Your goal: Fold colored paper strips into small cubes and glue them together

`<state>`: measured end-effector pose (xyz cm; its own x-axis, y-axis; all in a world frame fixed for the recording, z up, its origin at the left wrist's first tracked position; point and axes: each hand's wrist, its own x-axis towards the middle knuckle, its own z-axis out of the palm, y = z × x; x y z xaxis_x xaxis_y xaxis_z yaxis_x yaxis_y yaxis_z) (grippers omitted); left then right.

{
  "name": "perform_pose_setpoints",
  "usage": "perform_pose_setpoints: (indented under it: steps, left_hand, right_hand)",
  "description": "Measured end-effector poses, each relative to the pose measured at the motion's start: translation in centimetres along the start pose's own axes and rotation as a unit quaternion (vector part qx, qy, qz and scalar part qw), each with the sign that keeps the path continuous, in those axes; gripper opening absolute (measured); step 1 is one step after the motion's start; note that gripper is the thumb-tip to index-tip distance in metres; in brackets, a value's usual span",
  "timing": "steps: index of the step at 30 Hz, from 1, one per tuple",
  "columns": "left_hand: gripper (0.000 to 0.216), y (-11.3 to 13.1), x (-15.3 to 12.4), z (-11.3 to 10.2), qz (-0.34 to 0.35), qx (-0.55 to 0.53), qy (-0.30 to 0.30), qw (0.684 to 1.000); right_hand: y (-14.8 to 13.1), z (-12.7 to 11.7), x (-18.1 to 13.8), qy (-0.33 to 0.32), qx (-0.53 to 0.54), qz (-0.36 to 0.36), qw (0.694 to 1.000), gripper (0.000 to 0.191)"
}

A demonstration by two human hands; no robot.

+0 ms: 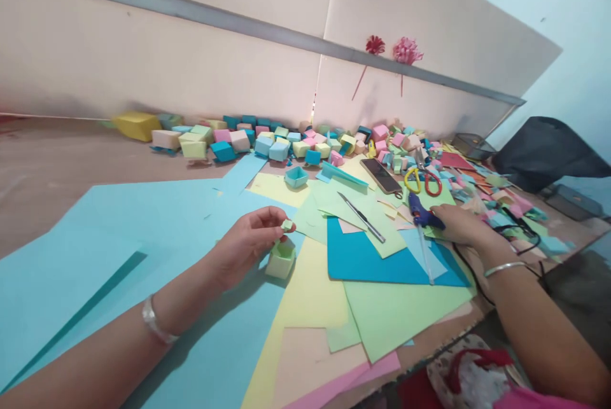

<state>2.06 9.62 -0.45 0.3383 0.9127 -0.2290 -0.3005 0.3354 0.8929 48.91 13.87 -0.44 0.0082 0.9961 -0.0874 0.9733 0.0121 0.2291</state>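
My left hand (255, 237) pinches a small folded piece of light green paper (287, 225) between thumb and fingertips. Just below it, a little light green paper box (280, 260) stands with its open top up, on the edge of a light blue sheet (191, 224). Over on the right, my right hand (453, 221) has its fingers closed at a purple glue gun (422, 212); some fingers are hidden. A whitish glue stick (426, 256) juts from the gun toward me, over a dark blue sheet (363, 256).
Many small coloured paper boxes (279, 150) line the wall. A light blue open box (296, 177), a pen (361, 217), a phone (380, 175) and scissors (422, 180) lie closer. A black cable (472, 269) runs near the table's right edge. Paper scraps (506, 199) litter the right.
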Motion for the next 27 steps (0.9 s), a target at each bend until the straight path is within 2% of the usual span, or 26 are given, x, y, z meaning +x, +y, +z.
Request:
perform_pose_setpoints:
  steps: [4, 7, 9, 12, 14, 17, 20, 24, 27]
  left_hand:
    - [0.022, -0.1, -0.2, 0.3, 0.011, 0.009, -0.01, 1.0]
    - [0.022, -0.2, -0.3, 0.5, 0.023, 0.008, -0.007, 1.0]
    - [0.024, -0.2, -0.3, 0.6, 0.025, 0.007, -0.003, 1.0]
    - [0.028, -0.4, -0.2, 0.6, 0.023, 0.004, -0.007, 1.0]
    - [0.03, -0.6, -0.1, 0.5, 0.022, 0.0, -0.01, 1.0]
    - [0.031, -0.7, 0.0, 0.4, 0.021, -0.009, 0.002, 1.0]
    - [0.03, -0.7, -0.1, 0.3, 0.021, -0.01, 0.016, 1.0]
    - [0.025, -0.9, -0.2, 0.3, 0.023, 0.003, 0.014, 1.0]
    - [0.027, -1.1, 0.0, 0.3, 0.024, 0.005, 0.019, 1.0]
  right_hand:
    - [-0.9, 0.6, -0.8, -0.006, -0.043, 0.021, 0.999, 0.055]
    - [-1.2, -0.3, -0.9, 0.008, -0.063, 0.024, 0.998, 0.049]
    - [-1.5, -1.4, -1.2, 0.061, -0.061, 0.022, 0.996, 0.047]
    - [-3.4, -3.6, -2.4, 0.168, 0.041, -0.053, 0.984, 0.046]
    - [-5.9, -5.1, -3.3, 0.205, 0.173, -0.139, 0.953, 0.039]
    - [-10.4, -7.2, -4.4, 0.199, 0.335, -0.215, 0.896, 0.031]
    - [-14.4, -8.4, -5.1, 0.149, 0.428, -0.221, 0.864, 0.025]
    - [-17.7, -7.6, -5.7, 0.055, 0.542, -0.217, 0.81, 0.027]
    - [-19.3, -6.3, -6.0, 0.025, 0.608, -0.17, 0.775, 0.027]
